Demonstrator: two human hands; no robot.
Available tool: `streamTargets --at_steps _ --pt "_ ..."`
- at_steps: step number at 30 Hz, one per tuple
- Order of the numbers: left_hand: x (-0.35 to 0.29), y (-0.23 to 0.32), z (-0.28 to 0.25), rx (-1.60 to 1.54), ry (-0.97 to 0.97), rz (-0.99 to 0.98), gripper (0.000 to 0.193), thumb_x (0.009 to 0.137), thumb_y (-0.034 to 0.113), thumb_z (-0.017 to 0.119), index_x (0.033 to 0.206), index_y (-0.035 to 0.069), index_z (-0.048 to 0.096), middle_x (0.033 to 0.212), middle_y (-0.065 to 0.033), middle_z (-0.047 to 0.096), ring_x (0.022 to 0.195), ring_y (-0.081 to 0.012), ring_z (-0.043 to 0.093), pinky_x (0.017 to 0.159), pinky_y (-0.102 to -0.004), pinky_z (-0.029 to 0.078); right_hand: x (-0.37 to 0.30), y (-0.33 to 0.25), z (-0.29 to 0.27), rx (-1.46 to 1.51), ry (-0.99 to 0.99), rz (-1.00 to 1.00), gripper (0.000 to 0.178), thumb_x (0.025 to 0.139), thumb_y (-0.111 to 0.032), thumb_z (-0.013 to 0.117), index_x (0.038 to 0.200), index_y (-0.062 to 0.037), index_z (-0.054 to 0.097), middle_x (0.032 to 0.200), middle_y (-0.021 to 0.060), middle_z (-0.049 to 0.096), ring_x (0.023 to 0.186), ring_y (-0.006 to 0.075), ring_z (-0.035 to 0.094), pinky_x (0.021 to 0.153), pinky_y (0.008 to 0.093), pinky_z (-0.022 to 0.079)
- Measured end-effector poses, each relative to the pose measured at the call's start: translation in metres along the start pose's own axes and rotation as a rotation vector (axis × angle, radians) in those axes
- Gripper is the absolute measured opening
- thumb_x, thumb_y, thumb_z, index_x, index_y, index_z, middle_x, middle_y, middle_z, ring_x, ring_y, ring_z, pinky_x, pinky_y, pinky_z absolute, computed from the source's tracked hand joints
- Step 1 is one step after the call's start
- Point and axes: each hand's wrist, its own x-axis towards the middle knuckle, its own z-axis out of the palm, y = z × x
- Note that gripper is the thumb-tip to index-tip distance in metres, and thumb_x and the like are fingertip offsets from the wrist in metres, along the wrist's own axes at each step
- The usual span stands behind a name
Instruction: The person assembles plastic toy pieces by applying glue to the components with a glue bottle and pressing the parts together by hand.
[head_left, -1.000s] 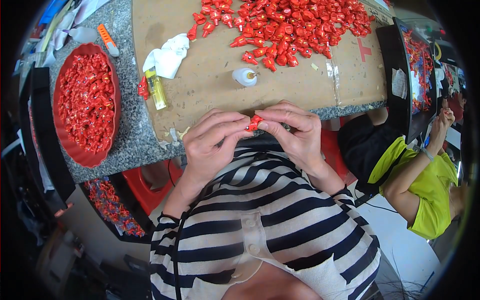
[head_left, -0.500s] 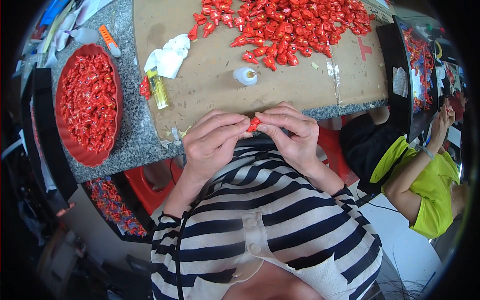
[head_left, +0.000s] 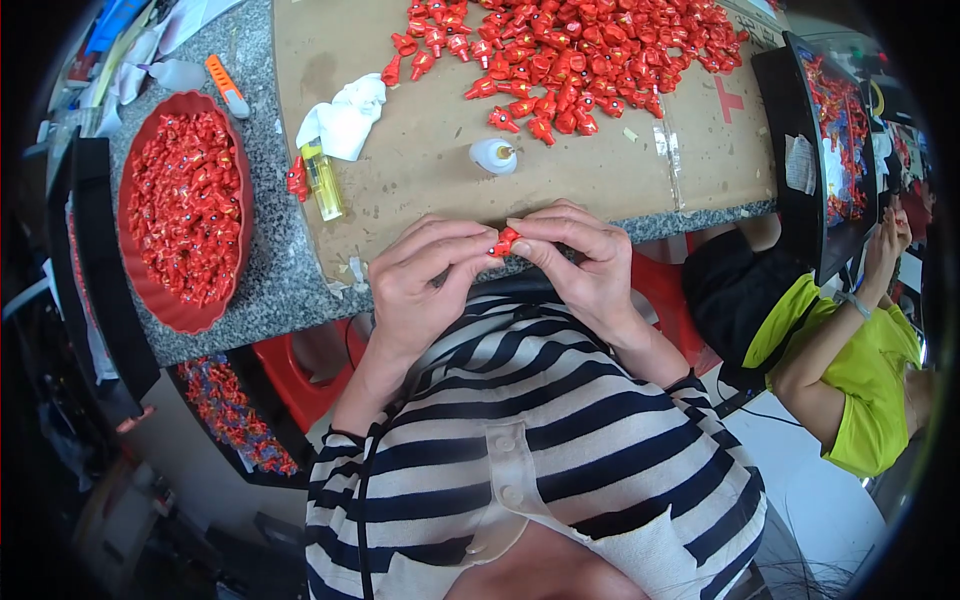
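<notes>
Between my fingertips, just above the table's near edge, is a small red plastic figure piece. My left hand pinches its left side with thumb and forefinger. My right hand grips the other side the same way, so both hands are closed on the one piece. A small white squeeze bottle with a narrow tip stands beyond my hands. Farther off, a large heap of similar red pieces covers the cardboard. My fingers hide part of the held piece.
A red scalloped tray full of tiny red parts stands at the left on the granite table. Near it are an orange utility knife, a crumpled white tissue and a yellow lighter. A person in a lime shirt sits at the right.
Both hands stay almost in place with the red piece still pinched. The piece has been turned slightly, and more of it shows between the fingertips. The whole view has shifted a little.
</notes>
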Motion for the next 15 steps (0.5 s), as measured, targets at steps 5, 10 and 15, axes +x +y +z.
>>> streamTargets --at_steps 5,10,15 --pt "-0.006 -0.001 0.002 -0.197 0.077 -0.272 0.020 0.064 -0.005 0.071 0.083 0.000 0.065 0.079 -0.0092 0.064 0.069 -0.0141 0.060 0.061 -0.0238 0.048 0.003 -0.003 -0.001 0.018 -0.008 -0.006 0.017 0.071 0.000 0.066 0.087 0.0002 0.066 0.079 0.0113 0.064 0.073 0.0194 0.061 0.064 0.0276 0.047" --pt "-0.010 -0.005 -0.002 -0.237 0.056 -0.288 0.022 0.064 -0.005 0.071 0.085 -0.002 0.064 0.080 -0.0094 0.064 0.068 -0.0122 0.060 0.061 -0.0227 0.048 0.004 -0.003 0.000 0.003 -0.016 -0.046 0.019 0.069 0.000 0.067 0.089 0.0002 0.065 0.079 0.0110 0.063 0.072 0.0195 0.060 0.063 0.0278 0.047" --pt "-0.011 -0.005 -0.005 -0.342 0.053 -0.337 0.022 0.065 -0.007 0.069 0.085 -0.003 0.064 0.080 -0.0110 0.064 0.069 -0.0137 0.060 0.062 -0.0234 0.049 0.003 -0.002 0.001 -0.003 -0.021 -0.074 0.019 0.068 0.000 0.068 0.088 -0.0001 0.065 0.078 0.0108 0.063 0.071 0.0195 0.060 0.062 0.0279 0.047"
